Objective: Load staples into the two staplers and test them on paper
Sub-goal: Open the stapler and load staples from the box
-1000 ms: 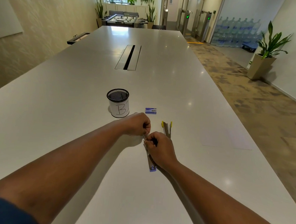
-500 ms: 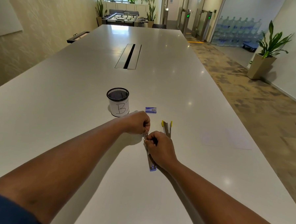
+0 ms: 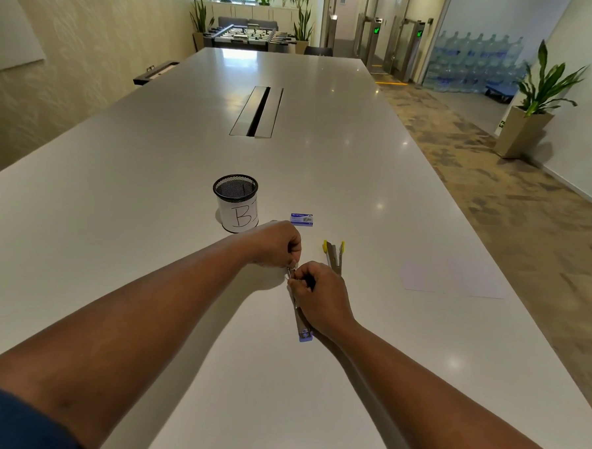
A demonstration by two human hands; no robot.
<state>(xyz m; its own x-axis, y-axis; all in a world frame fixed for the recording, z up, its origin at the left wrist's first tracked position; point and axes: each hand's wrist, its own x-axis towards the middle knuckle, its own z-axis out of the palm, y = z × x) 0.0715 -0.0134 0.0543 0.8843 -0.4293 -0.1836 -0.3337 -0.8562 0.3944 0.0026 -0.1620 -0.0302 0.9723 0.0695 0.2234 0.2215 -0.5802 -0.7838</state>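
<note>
In the middle of the frame, a stapler with a purple end [image 3: 302, 322] lay opened out flat on the white bench [image 3: 187, 170]. The right hand [image 3: 321, 294] rested over the stapler, its fingers curled round the stapler's far end. The left hand [image 3: 278, 244] sat just above it, with its fingertips pinching something very small right at the stapler's tip. It was too small to tell for sure, but it looked like a strip of staples.

A second stapler with yellow ends [image 3: 334, 257] lay open just to the right of the hands, not touched. The small blue staple box [image 3: 301, 219] sat a little higher up, near the black mesh cup [image 3: 236, 205] with the letter B on its label. A sheet of white paper [image 3: 453, 277] lay well off to the right.

The step in hand seemed to be loading the first stapler. Next, the staples would need to go straight into the thin metal track, and then the top would need to close over them. The yellow stapler and the paper test were not yet done.
</note>
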